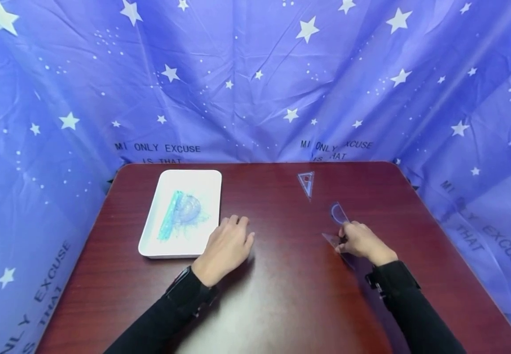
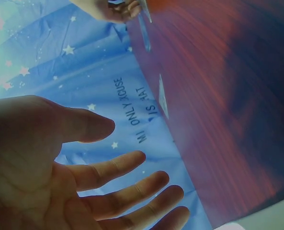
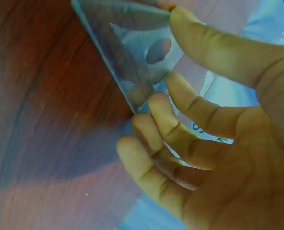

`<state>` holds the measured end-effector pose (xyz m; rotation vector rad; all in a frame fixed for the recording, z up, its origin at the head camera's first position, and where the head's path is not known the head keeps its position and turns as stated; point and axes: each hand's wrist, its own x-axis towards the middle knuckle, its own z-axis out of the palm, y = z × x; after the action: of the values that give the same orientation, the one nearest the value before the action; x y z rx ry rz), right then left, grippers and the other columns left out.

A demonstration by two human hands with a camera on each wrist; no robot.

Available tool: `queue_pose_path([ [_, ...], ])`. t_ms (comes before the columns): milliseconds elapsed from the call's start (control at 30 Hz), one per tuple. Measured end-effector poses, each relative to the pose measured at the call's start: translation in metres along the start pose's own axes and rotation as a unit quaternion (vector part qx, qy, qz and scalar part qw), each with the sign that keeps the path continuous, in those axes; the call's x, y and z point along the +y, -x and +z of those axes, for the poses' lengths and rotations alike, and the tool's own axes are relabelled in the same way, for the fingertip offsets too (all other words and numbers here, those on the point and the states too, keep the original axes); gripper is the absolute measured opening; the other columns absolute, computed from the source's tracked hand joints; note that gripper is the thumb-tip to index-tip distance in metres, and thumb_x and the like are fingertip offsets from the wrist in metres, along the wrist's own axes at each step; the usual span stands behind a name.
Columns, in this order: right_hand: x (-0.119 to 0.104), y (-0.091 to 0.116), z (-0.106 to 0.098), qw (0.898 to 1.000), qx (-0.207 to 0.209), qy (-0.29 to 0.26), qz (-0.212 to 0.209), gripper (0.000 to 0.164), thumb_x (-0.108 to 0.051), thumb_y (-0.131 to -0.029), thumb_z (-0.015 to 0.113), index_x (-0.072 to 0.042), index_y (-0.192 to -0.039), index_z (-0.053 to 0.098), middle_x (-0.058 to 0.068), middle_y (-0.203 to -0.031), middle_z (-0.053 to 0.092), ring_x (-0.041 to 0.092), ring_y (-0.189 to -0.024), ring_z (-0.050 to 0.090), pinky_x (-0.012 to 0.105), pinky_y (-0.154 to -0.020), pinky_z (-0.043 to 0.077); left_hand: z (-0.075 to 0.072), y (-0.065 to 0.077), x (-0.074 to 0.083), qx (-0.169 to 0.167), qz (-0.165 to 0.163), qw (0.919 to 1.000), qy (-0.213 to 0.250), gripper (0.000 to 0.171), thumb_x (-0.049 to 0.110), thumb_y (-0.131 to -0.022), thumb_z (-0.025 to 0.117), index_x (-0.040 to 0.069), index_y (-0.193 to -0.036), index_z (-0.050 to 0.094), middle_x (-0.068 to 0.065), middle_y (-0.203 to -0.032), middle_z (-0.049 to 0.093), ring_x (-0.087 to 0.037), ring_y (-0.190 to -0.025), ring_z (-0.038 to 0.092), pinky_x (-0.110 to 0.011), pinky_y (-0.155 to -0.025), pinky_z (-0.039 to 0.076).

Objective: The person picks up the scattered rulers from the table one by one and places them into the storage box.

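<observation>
My right hand (image 1: 361, 240) pinches a clear set square (image 3: 137, 52) by its edge, thumb on one side and fingertips on the other. In the right wrist view the triangle stands tilted over the table, its round hole showing. Just beyond that hand lies a clear protractor (image 1: 339, 213), partly behind the fingers in the head view. A second, smaller-looking set square (image 1: 307, 185) lies farther back. My left hand (image 1: 225, 246) hovers by the right side of a white tray (image 1: 151, 250), overlapping its near corner in the head view. Its fingers are relaxed, with nothing in the palm.
Inside the tray lie a teal ruler (image 1: 170, 216) and a clear rounded protractor-like piece (image 1: 187, 208). The reddish-brown table (image 1: 277, 295) ends at a blue curtain (image 1: 255, 98) with white stars, which hangs behind and along both sides.
</observation>
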<state>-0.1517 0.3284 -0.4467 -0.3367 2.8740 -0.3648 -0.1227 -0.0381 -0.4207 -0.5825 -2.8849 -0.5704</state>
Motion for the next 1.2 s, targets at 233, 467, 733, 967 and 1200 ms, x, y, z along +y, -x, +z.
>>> queue_pose_path([
  [233,0.007,-0.004,-0.002,0.999,-0.021,-0.031,0.006,0.037,-0.023,-0.079,0.093,-0.005,-0.093,0.065,0.008,-0.089,0.063,0.024,-0.085,0.059,0.047,-0.083,0.054,0.005,-0.001,0.011,-0.028,-0.002,0.9995,0.014,0.031,0.026,-0.105,0.068,0.001,-0.124,0.072,-0.019,-0.115,0.074,-0.035,-0.1,0.071,-0.048,-0.086,0.061],
  [467,-0.015,0.002,0.01,0.999,0.009,-0.023,-0.035,0.036,-0.021,-0.076,0.094,-0.008,-0.09,0.063,0.007,-0.09,0.06,0.023,-0.086,0.056,0.045,-0.082,0.052,0.021,-0.002,0.029,-0.068,0.03,0.9969,0.025,0.033,0.025,-0.104,0.068,0.001,-0.126,0.071,-0.018,-0.116,0.073,-0.035,-0.105,0.07,-0.048,-0.094,0.061],
  [733,-0.077,0.011,0.028,0.997,-0.006,-0.014,-0.075,0.037,-0.021,-0.077,0.092,-0.015,-0.098,0.062,0.003,-0.098,0.055,0.025,-0.094,0.055,0.044,-0.081,0.053,0.048,-0.011,0.052,-0.127,0.104,0.9863,0.013,0.03,0.023,-0.096,0.08,0.007,-0.119,0.07,-0.009,-0.112,0.069,-0.028,-0.104,0.066,-0.04,-0.097,0.058],
  [967,-0.097,0.014,0.045,0.992,0.013,-0.03,-0.124,0.033,-0.019,-0.083,0.086,-0.014,-0.1,0.059,0.004,-0.099,0.052,0.025,-0.095,0.052,0.042,-0.075,0.05,0.062,-0.018,0.056,-0.153,0.134,0.9789,-0.018,0.019,0.014,-0.087,0.082,0.01,-0.101,0.071,-0.005,-0.103,0.069,-0.023,-0.097,0.064,-0.035,-0.093,0.056],
  [1200,-0.108,0.019,0.033,0.996,-0.008,0.004,-0.093,0.051,-0.032,-0.076,0.097,-0.012,-0.108,0.063,0.006,-0.106,0.056,0.027,-0.1,0.056,0.047,-0.082,0.055,0.067,-0.023,0.052,-0.162,0.126,0.9782,-0.03,0.026,0.019,-0.085,0.086,0.007,-0.105,0.074,-0.008,-0.106,0.069,-0.027,-0.105,0.067,-0.038,-0.098,0.058],
])
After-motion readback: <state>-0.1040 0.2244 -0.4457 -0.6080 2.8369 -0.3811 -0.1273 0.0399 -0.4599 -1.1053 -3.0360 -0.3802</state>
